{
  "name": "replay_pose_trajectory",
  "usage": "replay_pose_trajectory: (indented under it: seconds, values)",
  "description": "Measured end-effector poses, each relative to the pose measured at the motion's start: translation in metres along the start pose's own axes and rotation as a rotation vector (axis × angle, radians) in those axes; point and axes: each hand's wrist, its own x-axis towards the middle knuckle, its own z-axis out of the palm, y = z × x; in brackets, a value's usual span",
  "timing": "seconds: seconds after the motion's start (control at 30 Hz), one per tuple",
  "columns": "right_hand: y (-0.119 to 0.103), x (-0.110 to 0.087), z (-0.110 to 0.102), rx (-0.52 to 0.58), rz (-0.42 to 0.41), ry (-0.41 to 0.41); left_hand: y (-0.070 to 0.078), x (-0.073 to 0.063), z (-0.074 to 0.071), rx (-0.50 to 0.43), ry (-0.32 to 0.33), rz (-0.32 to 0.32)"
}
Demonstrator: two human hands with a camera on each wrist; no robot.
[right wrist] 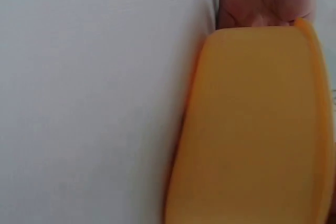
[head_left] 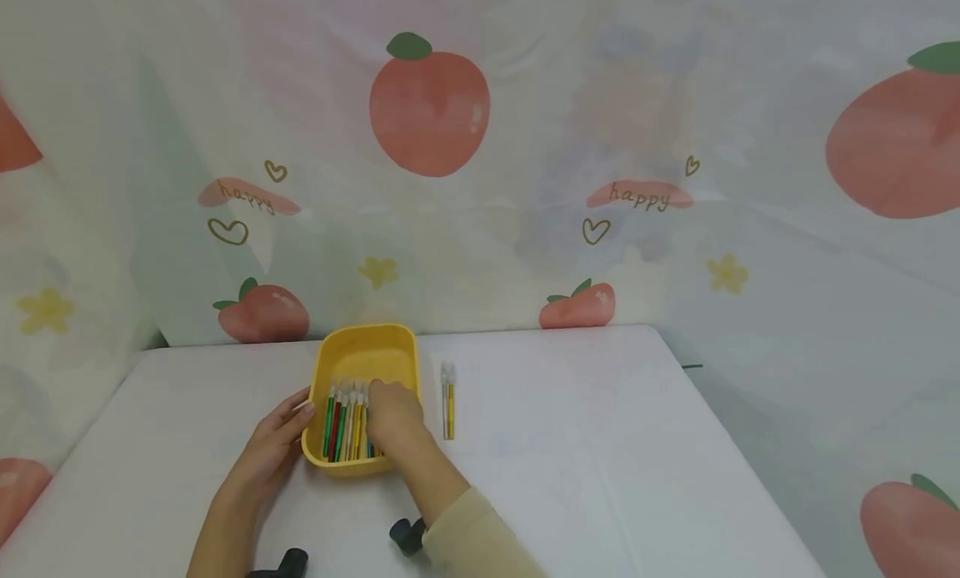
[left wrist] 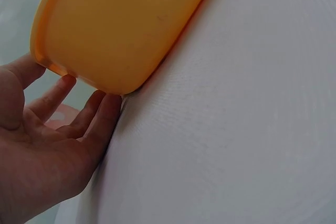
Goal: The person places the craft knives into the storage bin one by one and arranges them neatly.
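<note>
A yellow plastic basket (head_left: 365, 357) stands on the table, holding a row of slim pen-like tools (head_left: 345, 424) in green, red, yellow and other colours, with pale, clear-looking tips. My left hand (head_left: 273, 444) is at the basket's left side. In the left wrist view its loosely extended fingers (left wrist: 100, 116) touch the outer wall and rim. My right hand (head_left: 396, 415) reaches down into the basket at the right end of the row, fingers bent downward. Those fingertips are hidden, and I cannot tell whether they pinch a tool.
Two more pen-like tools (head_left: 448, 401), one silvery and one yellow, lie side by side on the white table (head_left: 570, 444), right of the basket. Black wrist-camera parts (head_left: 407, 536) show near the forearms. A fruit-patterned cloth (head_left: 487, 253) hangs behind the table's far edge.
</note>
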Motion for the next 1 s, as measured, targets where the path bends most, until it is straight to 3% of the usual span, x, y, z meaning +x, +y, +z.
replay_pose_trajectory:
  seconds: [0.2, 0.3, 0.5, 0.7, 1.0]
  values:
    - [0.016, -0.016, -0.020, 0.228, -0.136, 0.181, 0.000, -0.001, -0.004, -0.006, 0.022, 0.003]
    - [0.030, -0.019, -0.027, 0.362, -0.164, 0.244, 0.002, -0.001, -0.006, -0.009, 0.025, 0.000]
    - [0.072, -0.016, -0.034, 0.505, -0.128, 0.296, 0.005, 0.000, -0.004, -0.020, 0.040, 0.005]
    - [0.108, -0.014, -0.034, 0.524, 0.004, 0.233, 0.006, -0.003, -0.004, -0.021, 0.036, 0.015]
    - [0.124, -0.013, -0.027, 0.431, 0.178, -0.008, 0.007, -0.007, -0.012, -0.045, -0.002, 0.036]
